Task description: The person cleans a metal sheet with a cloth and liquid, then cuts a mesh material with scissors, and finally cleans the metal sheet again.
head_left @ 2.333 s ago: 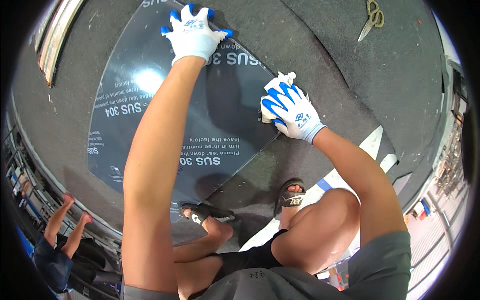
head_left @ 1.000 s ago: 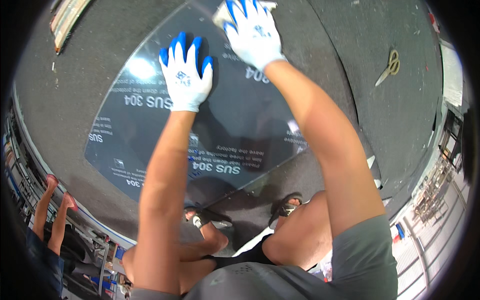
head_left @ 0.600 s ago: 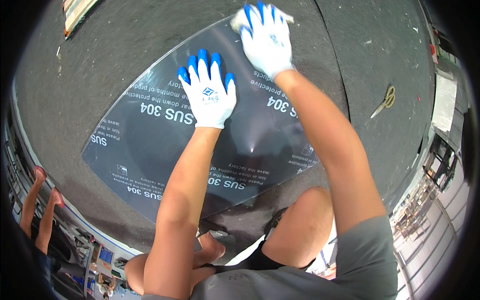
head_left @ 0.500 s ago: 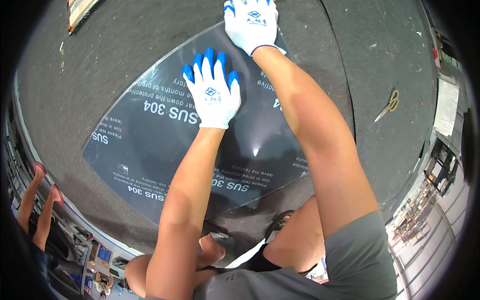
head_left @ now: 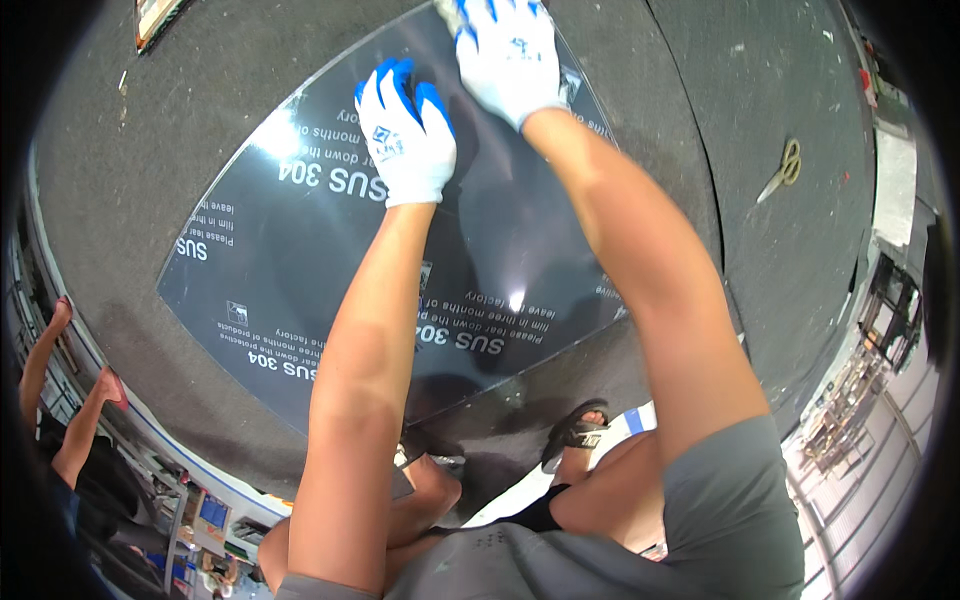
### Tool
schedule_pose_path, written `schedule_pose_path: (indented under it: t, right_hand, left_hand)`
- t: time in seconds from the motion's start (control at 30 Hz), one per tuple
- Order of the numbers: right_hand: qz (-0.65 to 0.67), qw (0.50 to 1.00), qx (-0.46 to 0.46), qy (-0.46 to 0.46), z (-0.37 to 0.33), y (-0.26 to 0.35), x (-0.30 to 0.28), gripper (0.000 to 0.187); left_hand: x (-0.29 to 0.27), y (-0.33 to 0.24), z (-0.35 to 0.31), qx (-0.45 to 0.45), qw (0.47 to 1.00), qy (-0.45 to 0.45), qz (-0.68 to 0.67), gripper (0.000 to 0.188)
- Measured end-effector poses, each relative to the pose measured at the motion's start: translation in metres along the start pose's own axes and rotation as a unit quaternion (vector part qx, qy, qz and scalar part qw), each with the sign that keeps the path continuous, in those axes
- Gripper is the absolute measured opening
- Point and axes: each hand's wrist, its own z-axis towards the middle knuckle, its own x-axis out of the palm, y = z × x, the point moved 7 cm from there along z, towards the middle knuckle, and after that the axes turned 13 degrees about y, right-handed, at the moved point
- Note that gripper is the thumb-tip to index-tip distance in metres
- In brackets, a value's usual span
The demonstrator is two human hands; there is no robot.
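Observation:
A flat metal sheet (head_left: 320, 250) under dark printed film lies on a dark grey floor mat in front of me. Flat on its upper middle rests my left hand (head_left: 407, 135), in a white glove with blue fingertips; the fingers are slightly bent and apart, holding nothing. My right hand (head_left: 505, 60), gloved the same way, presses on the far part of the sheet near its upper corner. A small pale thing (head_left: 448, 13) shows beside its curled fingers, partly cut off by the picture's top edge, and I cannot make out what it is.
Scissors with beige handles (head_left: 782, 170) lie on the dark mat (head_left: 640, 110) to the right. A thin framed object (head_left: 155, 20) is at the far left. Another person's bare legs (head_left: 85, 420) show at the left rim. My sandalled foot (head_left: 578, 432) is at the sheet's near edge.
The view has shifted, so sheet and scissors sit higher in the picture. My right hand has come nearer over the sheet. My left hand's fingers have bent and drawn closer together.

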Motion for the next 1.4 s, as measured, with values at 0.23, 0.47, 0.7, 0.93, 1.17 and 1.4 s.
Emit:
schedule_pose_path:
  t: [0.23,0.47,0.7,0.93,1.17,1.4]
  right_hand:
    - [0.142,0.938,0.222,0.224,-0.345,0.076,-0.06,0.054]
    - [0.006,0.906,0.422,0.022,-0.363,-0.047,-0.085,0.061]
    - [0.147,0.925,0.3,0.18,-0.406,0.081,-0.069,0.064]
    - [-0.083,0.944,0.302,0.101,-0.395,-0.015,-0.055,0.061]
    - [-0.012,0.935,0.071,0.347,-0.425,0.215,-0.005,0.06]
    - [-0.007,0.972,-0.066,0.226,-0.416,0.212,-0.018,0.06]
  left_hand:
    - [0.009,0.011,0.002,0.005,0.999,0.01,0.049,0.03]
    - [0.023,0.035,0.004,-0.026,0.994,0.048,0.099,0.045]
    - [0.012,0.06,0.023,0.039,0.961,0.272,-0.016,0.042]
    - [-0.287,0.088,-0.13,0.049,0.84,0.435,0.321,0.042]
    - [-0.454,0.053,-0.425,-0.199,0.673,0.623,0.345,0.049]
    - [-0.427,0.12,-0.523,-0.395,0.788,0.426,0.203,0.041]
